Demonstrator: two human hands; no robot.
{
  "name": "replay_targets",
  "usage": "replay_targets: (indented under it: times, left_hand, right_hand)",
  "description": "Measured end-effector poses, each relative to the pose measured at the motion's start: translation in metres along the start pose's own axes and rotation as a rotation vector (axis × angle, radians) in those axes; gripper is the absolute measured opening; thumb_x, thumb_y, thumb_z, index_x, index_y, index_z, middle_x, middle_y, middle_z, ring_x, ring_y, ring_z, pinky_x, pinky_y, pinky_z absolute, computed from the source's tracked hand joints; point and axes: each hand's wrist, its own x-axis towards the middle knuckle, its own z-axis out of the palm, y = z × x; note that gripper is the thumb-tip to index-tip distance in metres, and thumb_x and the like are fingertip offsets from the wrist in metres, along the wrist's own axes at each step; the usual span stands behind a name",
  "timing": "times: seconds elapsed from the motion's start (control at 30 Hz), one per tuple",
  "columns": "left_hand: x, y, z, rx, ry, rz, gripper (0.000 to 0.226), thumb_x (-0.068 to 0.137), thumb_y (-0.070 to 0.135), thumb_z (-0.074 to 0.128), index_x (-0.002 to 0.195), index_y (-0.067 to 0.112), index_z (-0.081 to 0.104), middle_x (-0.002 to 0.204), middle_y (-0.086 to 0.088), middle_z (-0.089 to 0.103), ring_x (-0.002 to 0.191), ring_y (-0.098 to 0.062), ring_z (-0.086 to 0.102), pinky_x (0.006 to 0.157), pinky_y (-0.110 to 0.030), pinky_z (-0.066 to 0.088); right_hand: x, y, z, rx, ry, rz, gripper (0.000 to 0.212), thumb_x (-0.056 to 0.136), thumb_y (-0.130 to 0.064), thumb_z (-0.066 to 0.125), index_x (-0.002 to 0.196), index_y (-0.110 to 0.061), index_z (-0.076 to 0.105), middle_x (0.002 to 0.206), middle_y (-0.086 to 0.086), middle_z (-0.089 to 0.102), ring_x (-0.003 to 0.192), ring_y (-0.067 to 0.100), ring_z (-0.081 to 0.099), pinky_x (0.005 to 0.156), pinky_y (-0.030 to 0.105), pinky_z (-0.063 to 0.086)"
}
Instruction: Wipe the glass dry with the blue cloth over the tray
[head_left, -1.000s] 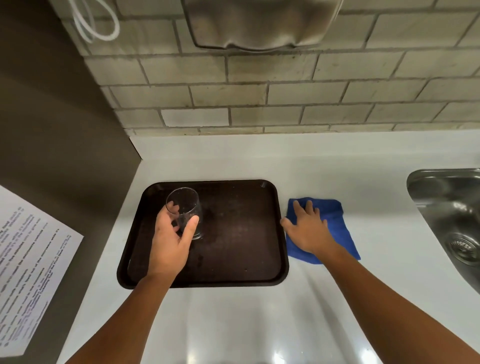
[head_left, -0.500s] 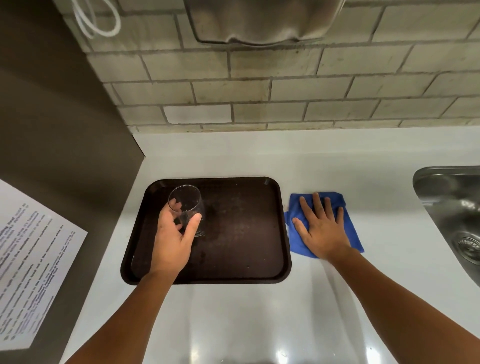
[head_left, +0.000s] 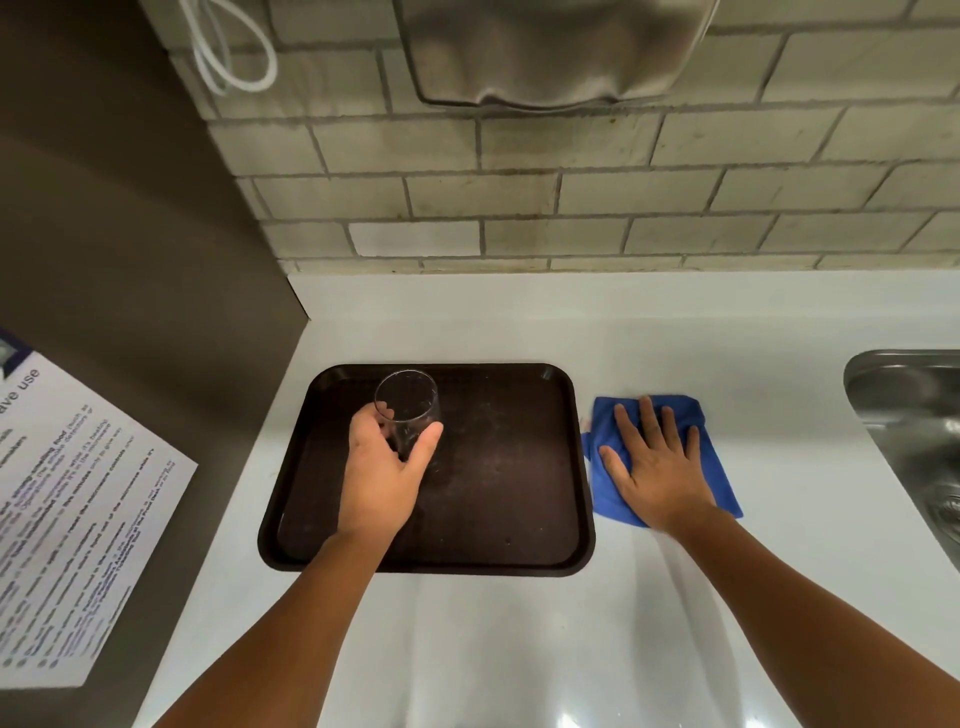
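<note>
A clear drinking glass (head_left: 407, 402) stands upright over the left part of the dark brown tray (head_left: 519, 467). My left hand (head_left: 382, 478) is wrapped around its lower half, thumb on the right side. Whether the glass base touches the tray is hidden by the hand. A folded blue cloth (head_left: 605, 431) lies on the white counter just right of the tray. My right hand (head_left: 657, 467) lies flat on the cloth with the fingers spread, covering most of it.
A steel sink (head_left: 914, 431) is set into the counter at the far right. A brown panel with a printed notice (head_left: 67, 525) stands on the left. A brick wall with a metal dispenser (head_left: 550, 52) rises behind the white counter (head_left: 519, 649).
My right hand slid further onto the blue cloth and flattened with fingers spread. My left hand keeps its grip on the glass in about the same spot.
</note>
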Motion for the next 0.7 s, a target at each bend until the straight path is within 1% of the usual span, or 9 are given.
replay_targets:
  times: [0.13, 0.2, 0.27, 0.33, 0.4, 0.5, 0.6, 0.67, 0.7]
  left_hand:
    - [-0.002, -0.004, -0.005, 0.055, -0.016, 0.002, 0.090, 0.083, 0.066, 0.086, 0.153, 0.031, 0.043, 0.145, 0.008, 0.061, 0.136, -0.011, 0.061, 0.100, -0.021, 0.047]
    - [-0.007, -0.009, -0.012, 0.055, -0.045, 0.015, 0.100, 0.077, 0.074, 0.085, 0.158, 0.034, 0.042, 0.153, 0.012, 0.057, 0.141, -0.007, 0.054, 0.108, -0.026, 0.044]
    - [-0.015, -0.014, -0.023, 0.061, -0.071, -0.001, 0.111, 0.073, 0.090, 0.073, 0.162, 0.032, 0.042, 0.159, 0.010, 0.054, 0.145, -0.009, 0.053, 0.112, -0.031, 0.045]
    - [-0.023, -0.020, -0.033, 0.089, -0.085, -0.042, 0.118, 0.071, 0.101, 0.058, 0.163, 0.030, 0.043, 0.158, 0.006, 0.055, 0.144, -0.014, 0.056, 0.109, -0.033, 0.048]
    - [-0.028, -0.025, -0.043, 0.123, -0.076, -0.060, 0.111, 0.076, 0.099, 0.052, 0.163, 0.031, 0.043, 0.157, 0.004, 0.056, 0.142, -0.016, 0.058, 0.107, -0.033, 0.048]
    - [-0.029, -0.023, -0.053, 0.204, -0.053, -0.036, 0.097, 0.087, 0.088, 0.049, 0.165, 0.030, 0.044, 0.163, 0.003, 0.055, 0.141, -0.011, 0.056, 0.108, -0.033, 0.047]
    - [-0.025, -0.015, -0.060, 0.261, -0.046, 0.015, 0.093, 0.095, 0.081, 0.046, 0.170, 0.027, 0.040, 0.172, 0.000, 0.048, 0.154, -0.018, 0.050, 0.122, -0.041, 0.044]
    - [-0.019, -0.006, -0.063, 0.301, -0.043, 0.075, 0.089, 0.100, 0.075, 0.042, 0.174, 0.025, 0.035, 0.178, -0.002, 0.043, 0.163, -0.020, 0.038, 0.131, -0.043, 0.033]
    - [-0.015, 0.006, -0.065, 0.334, -0.005, 0.126, 0.087, 0.103, 0.073, 0.039, 0.175, 0.024, 0.033, 0.179, -0.002, 0.040, 0.166, -0.019, 0.031, 0.133, -0.041, 0.027]
  right_hand:
    - [0.000, 0.000, -0.002, -0.009, -0.003, -0.001, 0.086, 0.096, -0.069, 0.004, 0.172, -0.028, 0.006, 0.181, 0.013, 0.008, 0.165, 0.043, 0.014, 0.129, 0.066, 0.011]
    - [0.001, 0.000, -0.003, -0.013, -0.012, 0.005, 0.080, 0.103, -0.066, 0.014, 0.172, -0.027, 0.007, 0.181, 0.013, 0.009, 0.165, 0.042, 0.014, 0.130, 0.064, 0.013]
    - [0.002, -0.001, -0.004, 0.001, -0.010, 0.000, 0.075, 0.107, -0.062, 0.026, 0.171, -0.025, 0.013, 0.181, 0.014, 0.013, 0.164, 0.041, 0.018, 0.131, 0.062, 0.018]
    - [0.000, -0.001, -0.006, 0.008, -0.004, -0.006, 0.071, 0.108, -0.058, 0.034, 0.169, -0.022, 0.024, 0.179, 0.015, 0.020, 0.163, 0.040, 0.024, 0.130, 0.060, 0.023]
    - [-0.001, -0.004, -0.009, 0.007, 0.003, -0.010, 0.067, 0.109, -0.054, 0.037, 0.166, -0.020, 0.032, 0.177, 0.017, 0.025, 0.161, 0.039, 0.030, 0.128, 0.057, 0.028]
    - [-0.009, -0.011, -0.013, -0.019, 0.004, -0.010, 0.063, 0.109, -0.049, 0.039, 0.164, -0.017, 0.037, 0.175, 0.018, 0.031, 0.158, 0.037, 0.036, 0.126, 0.055, 0.032]
    - [-0.011, -0.017, -0.023, 0.001, 0.018, -0.022, 0.059, 0.111, -0.042, 0.039, 0.163, -0.014, 0.038, 0.174, 0.017, 0.032, 0.159, 0.034, 0.035, 0.126, 0.054, 0.033]
    - [-0.011, -0.025, -0.033, 0.047, 0.048, -0.058, 0.056, 0.112, -0.035, 0.040, 0.162, -0.009, 0.037, 0.175, 0.017, 0.031, 0.161, 0.034, 0.033, 0.126, 0.054, 0.034]
    - [-0.007, -0.033, -0.043, 0.075, 0.084, -0.089, 0.057, 0.113, -0.032, 0.038, 0.164, -0.007, 0.034, 0.177, 0.017, 0.027, 0.162, 0.035, 0.029, 0.128, 0.054, 0.032]
